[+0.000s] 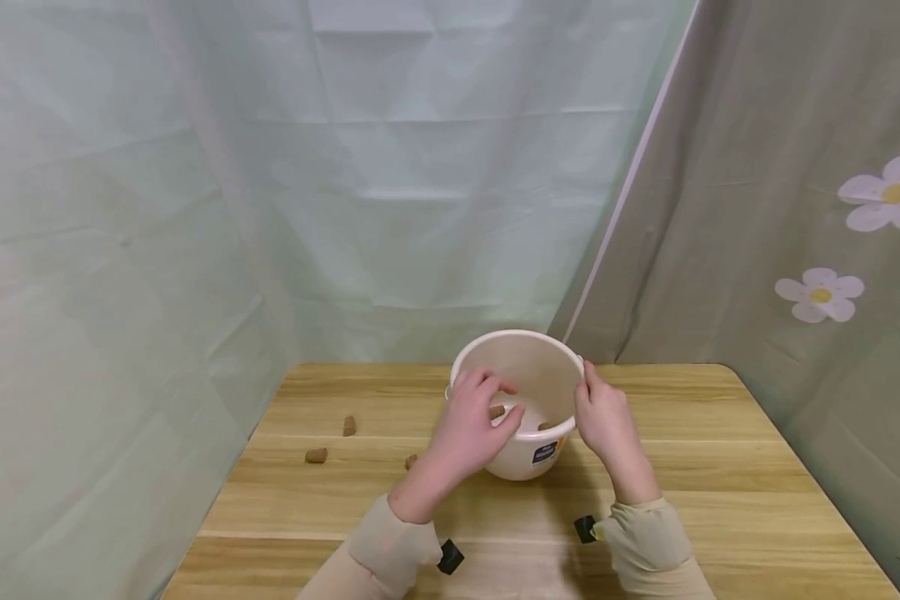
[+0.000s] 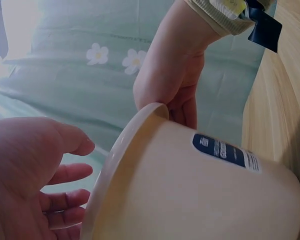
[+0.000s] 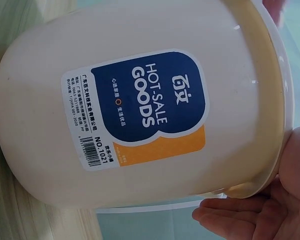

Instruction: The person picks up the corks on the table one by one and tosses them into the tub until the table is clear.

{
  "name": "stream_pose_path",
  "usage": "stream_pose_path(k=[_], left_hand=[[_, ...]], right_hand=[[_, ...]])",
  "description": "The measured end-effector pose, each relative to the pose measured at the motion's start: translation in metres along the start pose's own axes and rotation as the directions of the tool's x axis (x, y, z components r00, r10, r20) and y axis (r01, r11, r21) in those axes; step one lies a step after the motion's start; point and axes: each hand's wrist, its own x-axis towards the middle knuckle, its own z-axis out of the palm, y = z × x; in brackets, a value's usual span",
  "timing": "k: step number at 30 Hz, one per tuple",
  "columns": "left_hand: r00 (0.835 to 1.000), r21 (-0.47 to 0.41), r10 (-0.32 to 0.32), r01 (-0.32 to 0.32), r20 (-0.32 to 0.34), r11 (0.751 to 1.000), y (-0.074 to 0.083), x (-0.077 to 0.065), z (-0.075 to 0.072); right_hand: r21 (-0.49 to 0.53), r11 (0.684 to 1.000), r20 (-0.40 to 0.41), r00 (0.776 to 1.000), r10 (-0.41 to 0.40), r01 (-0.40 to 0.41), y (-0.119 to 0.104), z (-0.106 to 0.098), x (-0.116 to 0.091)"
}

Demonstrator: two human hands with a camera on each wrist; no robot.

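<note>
A cream plastic bucket (image 1: 521, 457) with a blue and orange label (image 3: 150, 100) stands on the wooden table. My right hand (image 1: 607, 417) grips its rim at the right side, thumb over the edge and fingers outside. Over the near left part of the opening is my left hand (image 1: 474, 421), thumb and fingers spread apart. In the left wrist view, that hand (image 2: 35, 175) has loosely bent fingers around nothing. A brown cork (image 1: 497, 412) shows between thumb and fingers in the head view, against the bucket's inside. Another cork (image 1: 544, 426) lies inside, partly hidden by the rim.
Two corks, one farther back (image 1: 349, 426) and one nearer (image 1: 316, 456), lie on the table (image 1: 720, 500) left of the bucket. A third cork (image 1: 411, 461) is partly covered by my left wrist. Hanging curtains (image 1: 420, 208) enclose the table's back and sides.
</note>
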Motion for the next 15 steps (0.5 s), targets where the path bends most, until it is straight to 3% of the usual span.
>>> stream_pose_path(k=[10, 15], left_hand=[[0.996, -0.095, -0.011, 0.003, -0.084, 0.995, -0.016, -0.021, -0.028], [0.992, -0.094, -0.056, 0.046, -0.113, 0.995, -0.026, -0.032, -0.042]], right_hand=[[0.017, 1.0, -0.021, 1.0, 0.003, -0.002, 0.0, 0.002, 0.0], [0.008, 1.0, -0.014, 1.0, 0.0, 0.001, 0.001, 0.001, 0.001]])
